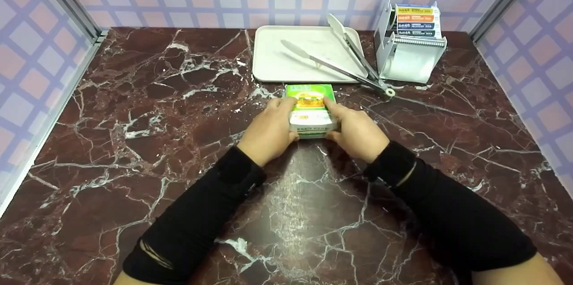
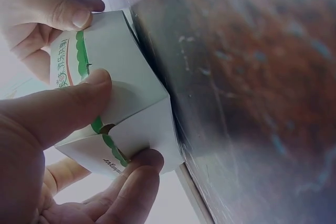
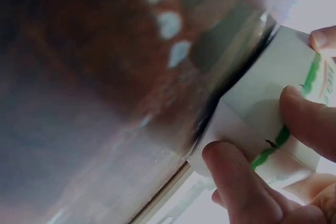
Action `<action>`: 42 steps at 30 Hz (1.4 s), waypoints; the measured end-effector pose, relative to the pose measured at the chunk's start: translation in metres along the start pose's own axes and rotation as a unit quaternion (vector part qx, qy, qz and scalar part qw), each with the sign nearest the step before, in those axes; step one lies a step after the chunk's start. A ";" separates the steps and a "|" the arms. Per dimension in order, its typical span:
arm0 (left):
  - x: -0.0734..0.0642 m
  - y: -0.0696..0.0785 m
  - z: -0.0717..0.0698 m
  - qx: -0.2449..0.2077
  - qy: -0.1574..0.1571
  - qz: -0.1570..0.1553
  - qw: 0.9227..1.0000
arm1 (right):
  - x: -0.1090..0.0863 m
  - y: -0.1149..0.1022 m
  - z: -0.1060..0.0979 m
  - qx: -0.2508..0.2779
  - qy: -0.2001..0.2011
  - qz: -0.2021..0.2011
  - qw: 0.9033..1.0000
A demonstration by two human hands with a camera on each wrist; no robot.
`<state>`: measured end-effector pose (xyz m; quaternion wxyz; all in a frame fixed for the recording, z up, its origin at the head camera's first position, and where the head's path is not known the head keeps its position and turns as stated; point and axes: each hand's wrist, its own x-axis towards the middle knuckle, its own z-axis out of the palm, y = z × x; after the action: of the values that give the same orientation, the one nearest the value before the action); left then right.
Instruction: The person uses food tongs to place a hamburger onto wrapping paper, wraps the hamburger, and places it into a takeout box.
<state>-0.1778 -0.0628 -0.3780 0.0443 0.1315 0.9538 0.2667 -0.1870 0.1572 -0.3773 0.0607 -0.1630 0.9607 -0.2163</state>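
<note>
A small burger box, green and white with a burger picture on its lid, sits on the dark marbled table in front of the tray. My left hand grips its left side, thumb at the near face and fingers along the side and lid edge. From the other side my right hand holds it the same way. The box's plain white lower walls and a green scalloped band show in the left wrist view. In the right wrist view, a thumb presses the box's near wall. The lid looks closed.
Behind the box lies a cream tray. Metal tongs rest across it, spread apart, their hinge end on the table. A white rack with several coloured labels stands at the back right. Checked walls enclose the table.
</note>
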 end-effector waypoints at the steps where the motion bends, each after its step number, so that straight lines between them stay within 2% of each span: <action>1: 0.000 0.000 0.000 0.000 -0.001 -0.001 1.000 | 0.000 0.001 -0.001 -0.001 -0.004 -0.001 1.000; 11: 0.000 -0.002 0.000 0.008 -0.014 -0.002 1.000 | -0.002 0.004 -0.002 -0.013 -0.016 0.000 1.000; 18: -0.001 -0.003 0.001 0.014 -0.017 -0.004 1.000 | -0.004 0.004 -0.005 -0.005 -0.040 -0.013 0.999; 26: 0.000 0.000 0.001 0.035 -0.026 -0.003 0.999 | -0.003 0.003 -0.001 -0.002 -0.022 -0.003 1.000; 34: 0.001 -0.001 0.000 0.025 -0.028 -0.009 0.999 | -0.004 0.003 -0.001 -0.007 -0.018 -0.004 1.000; 42: 0.000 -0.002 0.000 0.030 -0.022 0.001 0.999 | -0.003 0.004 0.000 -0.004 -0.019 -0.002 1.000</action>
<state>-0.1782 -0.0641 -0.3791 0.0613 0.1392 0.9601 0.2346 -0.1848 0.1614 -0.3789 0.0781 -0.1695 0.9599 -0.2092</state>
